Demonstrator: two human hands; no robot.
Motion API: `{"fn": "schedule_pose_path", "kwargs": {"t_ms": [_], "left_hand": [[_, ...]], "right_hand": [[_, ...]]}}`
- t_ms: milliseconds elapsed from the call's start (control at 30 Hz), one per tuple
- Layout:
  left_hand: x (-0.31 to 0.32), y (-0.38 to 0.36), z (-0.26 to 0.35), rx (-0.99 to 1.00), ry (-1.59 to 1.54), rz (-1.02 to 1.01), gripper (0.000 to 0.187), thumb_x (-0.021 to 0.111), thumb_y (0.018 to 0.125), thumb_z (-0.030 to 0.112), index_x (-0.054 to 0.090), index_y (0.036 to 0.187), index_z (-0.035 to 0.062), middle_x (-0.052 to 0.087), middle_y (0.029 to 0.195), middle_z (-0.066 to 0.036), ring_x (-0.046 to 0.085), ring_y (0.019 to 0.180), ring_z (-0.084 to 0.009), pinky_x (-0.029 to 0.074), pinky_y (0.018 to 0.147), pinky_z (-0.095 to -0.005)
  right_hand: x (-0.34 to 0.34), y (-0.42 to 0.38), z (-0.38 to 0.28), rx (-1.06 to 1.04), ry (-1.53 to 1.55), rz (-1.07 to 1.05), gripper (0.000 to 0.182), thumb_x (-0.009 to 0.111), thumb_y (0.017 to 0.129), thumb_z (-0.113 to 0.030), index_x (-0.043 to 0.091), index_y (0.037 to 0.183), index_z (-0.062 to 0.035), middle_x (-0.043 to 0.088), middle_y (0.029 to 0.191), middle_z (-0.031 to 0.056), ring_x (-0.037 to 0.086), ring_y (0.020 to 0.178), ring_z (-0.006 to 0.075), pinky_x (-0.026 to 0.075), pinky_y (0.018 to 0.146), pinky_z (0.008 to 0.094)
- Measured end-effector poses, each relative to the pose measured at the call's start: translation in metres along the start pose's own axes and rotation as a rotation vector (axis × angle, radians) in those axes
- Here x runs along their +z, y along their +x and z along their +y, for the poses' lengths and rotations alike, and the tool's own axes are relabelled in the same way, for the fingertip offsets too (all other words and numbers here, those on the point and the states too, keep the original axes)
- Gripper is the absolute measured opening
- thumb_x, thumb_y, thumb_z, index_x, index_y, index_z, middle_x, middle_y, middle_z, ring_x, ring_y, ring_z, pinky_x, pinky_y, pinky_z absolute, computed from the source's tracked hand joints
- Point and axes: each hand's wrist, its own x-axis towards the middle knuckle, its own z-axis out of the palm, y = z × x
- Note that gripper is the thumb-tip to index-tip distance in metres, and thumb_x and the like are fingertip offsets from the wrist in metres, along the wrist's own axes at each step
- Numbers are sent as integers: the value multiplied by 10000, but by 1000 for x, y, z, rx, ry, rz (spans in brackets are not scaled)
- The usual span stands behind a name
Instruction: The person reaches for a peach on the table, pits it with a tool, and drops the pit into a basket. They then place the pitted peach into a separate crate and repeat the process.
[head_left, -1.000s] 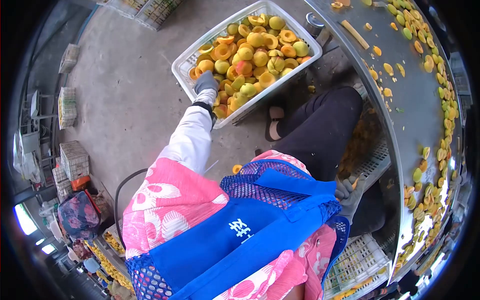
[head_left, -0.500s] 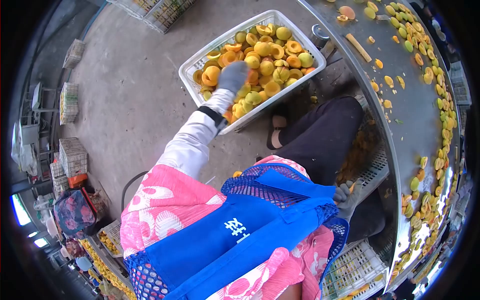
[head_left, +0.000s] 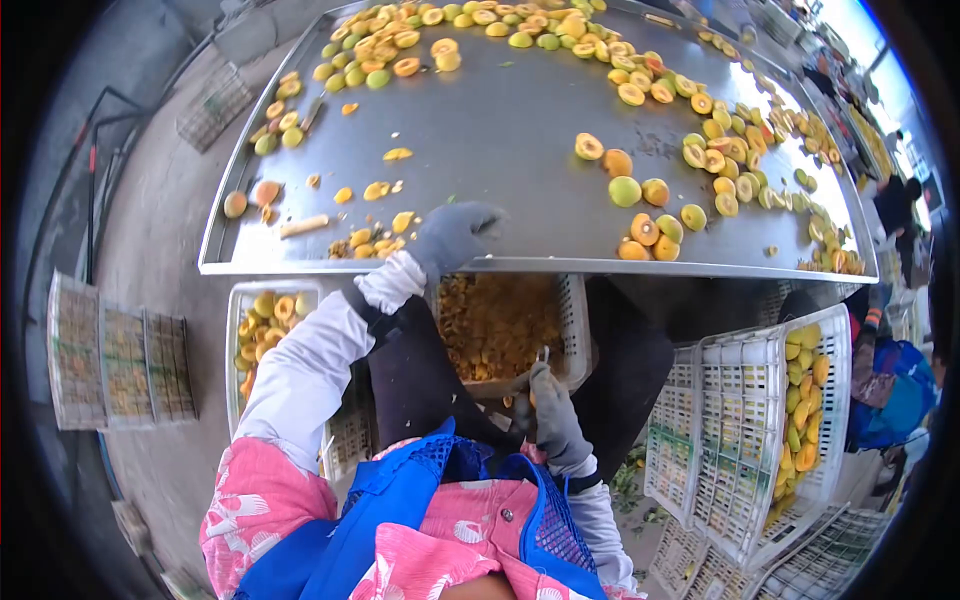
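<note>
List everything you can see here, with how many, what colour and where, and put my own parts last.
Metal table: one, grey, ahead
Halved stone fruit: too many to count, yellow-orange and green, mostly the table's far and right sides
Stick: at least one, tan, table's near left
Fruit crate: one, white, below the table's left
Scrap crate: one, whitish, between the knees
Right-hand crates: several, white, stacked
Far-left crates: several, whitish, floor
Co-worker: one, blue clothing, far right
Small tool: one, metallic, in right hand, details unclear
Left hand: one, grey glove, over table's near edge
Right hand: one, grey glove, by scrap crate
</note>
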Motion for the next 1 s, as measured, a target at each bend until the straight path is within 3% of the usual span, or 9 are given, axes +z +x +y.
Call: {"fn": "schedule_pose_path", "kwargs": {"t_ms": [233,300,433,567,633,733,867,933,1000], "left_hand": [[90,215,5,125,-43,160,399,604,893,364,638,1135,49,687,1055,-162,658,985,-334,516,858,-380],[93,239,41,-416,260,40,430,651,851,391,650,1090,34,681,1079,-181,647,1015,-357,513,881,-393],[134,246,34,-200,367,58,493,741,779,392,643,1029,-21,693,956,-194,681,921,-322,534,803,-396],[114,188,42,-402,-644,-154,293,714,830,252,622,929,-8,607,766,-61,585,609,-105,485,554,-273],[86,135,56,-315,-814,-299,295,716,845,230,613,939,-30,629,837,-66,597,649,-145,507,603,-279],[74,57,76,55,-890,-193,285,699,856,223,613,941,-35,647,932,-77,614,724,-191,530,682,-300],[66,-10,90,-118,-1082,-224,224,655,869,139,583,1006,-24,656,1009,-90,636,823,-235,535,774,-326],[66,-28,93,371,-657,-22,231,615,878,80,541,1082,1,661,1005,-109,647,845,-229,535,790,-338],[61,-42,91,408,-513,68,260,620,871,67,523,1106,11,661,1000,-114,647,847,-214,537,786,-337]], "right_hand": [[-27,29,-19,87,-155,59,381,433,1017,-439,575,1005,-86,495,640,-15,456,507,71,402,491,245],[-30,31,-23,10,-235,77,387,435,1015,-444,574,1012,-82,497,643,-13,456,508,68,406,492,246],[-40,35,-53,31,-118,141,378,436,1018,-433,575,1008,-81,490,619,-14,453,487,58,397,459,234],[-45,51,-76,-228,-188,168,254,477,1022,-324,535,941,-90,482,655,-41,449,536,31,391,458,220],[-38,58,-81,-310,-172,141,242,483,1019,-314,537,953,-87,490,649,-32,455,510,40,399,448,217],[-15,50,-106,-260,-81,114,250,489,1015,-324,538,970,-83,496,628,-16,459,467,52,406,431,217],[10,34,-103,-289,-228,235,253,502,1010,-311,551,957,-69,499,629,-9,463,479,54,411,433,233],[17,24,-94,-307,-266,258,253,502,1011,-294,558,941,-57,495,629,-24,470,516,37,410,449,231],[24,19,-74,-551,-343,278,249,520,1000,-276,559,945,-37,543,629,35,525,524,110,435,482,287]]}}
